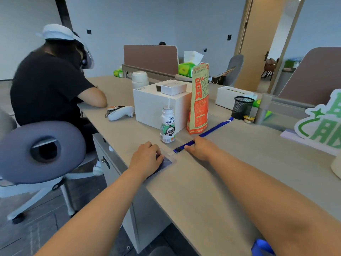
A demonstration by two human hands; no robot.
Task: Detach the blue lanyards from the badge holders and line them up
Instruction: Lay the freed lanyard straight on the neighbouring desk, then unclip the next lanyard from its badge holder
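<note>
Head view: your left grip (pixel 147 157) curls down onto the badge holder (pixel 166 162) at the near edge of the surface (pixel 221 182), and your right grip (pixel 201 147) pinches the blue lanyard (pixel 209 131) just behind its black clip (pixel 178 149). The clip lies between your hands; the lanyard's long axis runs away to the far right, so the pull likely goes along it.

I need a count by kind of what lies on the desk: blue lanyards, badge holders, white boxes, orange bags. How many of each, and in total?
blue lanyard: 1, held by the right hand
badge holder: 1, under the left hand
white box: 3
orange bag: 1
Total: 6
The blue strap at the lower edge is cut off, not counted.
</note>
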